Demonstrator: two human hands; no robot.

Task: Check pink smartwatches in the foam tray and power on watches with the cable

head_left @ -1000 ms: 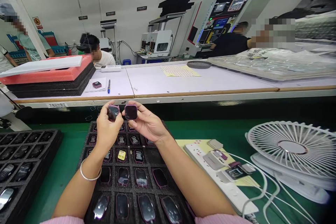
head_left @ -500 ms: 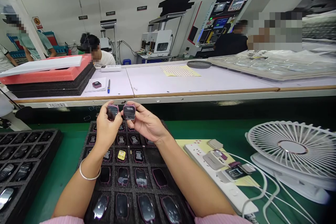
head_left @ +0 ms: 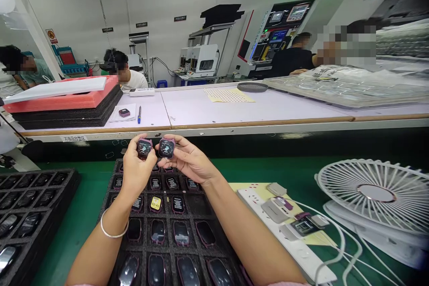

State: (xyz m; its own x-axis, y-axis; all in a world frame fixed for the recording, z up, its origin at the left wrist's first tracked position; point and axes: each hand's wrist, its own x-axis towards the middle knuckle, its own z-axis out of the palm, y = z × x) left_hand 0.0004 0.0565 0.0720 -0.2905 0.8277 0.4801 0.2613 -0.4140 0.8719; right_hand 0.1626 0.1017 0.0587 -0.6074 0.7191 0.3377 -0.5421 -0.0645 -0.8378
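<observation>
Side by side above a black foam tray [head_left: 169, 250], my two hands each hold a smartwatch body without a strap. My left hand [head_left: 136, 165] is closed around one purple-framed watch [head_left: 144, 148], thumb at its lower edge. The other purple-framed watch [head_left: 166, 148] is gripped at its side by the fingers and thumb of my right hand [head_left: 192, 161]. Both screens are lit with a small graphic on black. Below, the tray's compartments carry several similar watches; one shows a yellow screen [head_left: 156, 203], others white text, and the near ones are dark. My forearms hide part of the tray.
A second foam tray of watches [head_left: 27, 214] lies left. At right are a white power strip [head_left: 301, 254] with chargers and cables, and a white fan [head_left: 375, 196]. Across the raised shelf [head_left: 187, 109] lie stacked foam [head_left: 67, 103], a pen [head_left: 139, 115] and another watch [head_left: 124, 112]. People sit beyond.
Both held watches' screens have gone from dark to lit with a graphic. My hands keep their grip side by side. The whole view has shifted slightly.
</observation>
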